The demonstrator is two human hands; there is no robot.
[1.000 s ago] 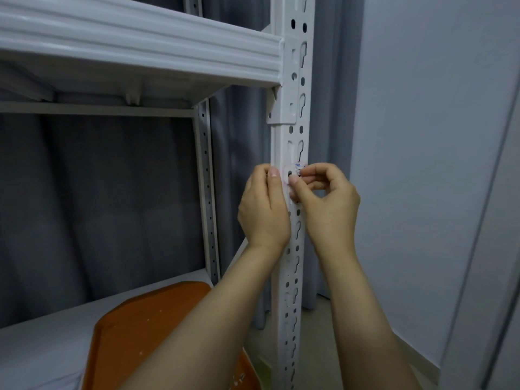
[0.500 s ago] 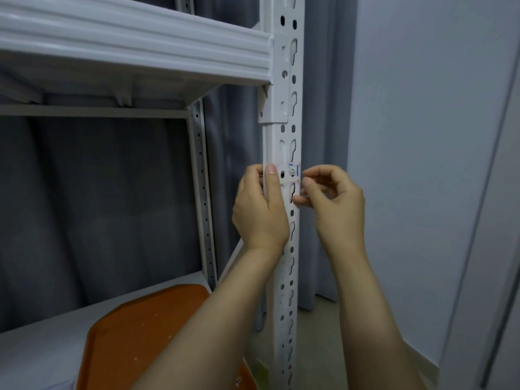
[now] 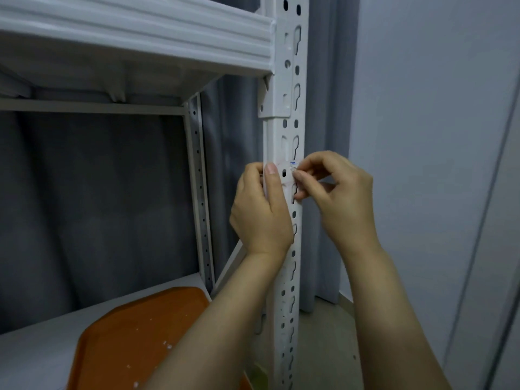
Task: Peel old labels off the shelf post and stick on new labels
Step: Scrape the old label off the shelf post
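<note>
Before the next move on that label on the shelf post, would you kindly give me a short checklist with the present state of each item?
1. Shelf post steadied: ok. The left hand grips it, one digit flat beside the label.
2. Label's edge held: ok. The right hand pinches its right edge.
3. Label lifted off the post: cannot tell, too blurred.
4. Label whole, untorn: cannot tell.
5. Place for scraps: ok. The orange tray lies on the lower shelf, left of the post.
</note>
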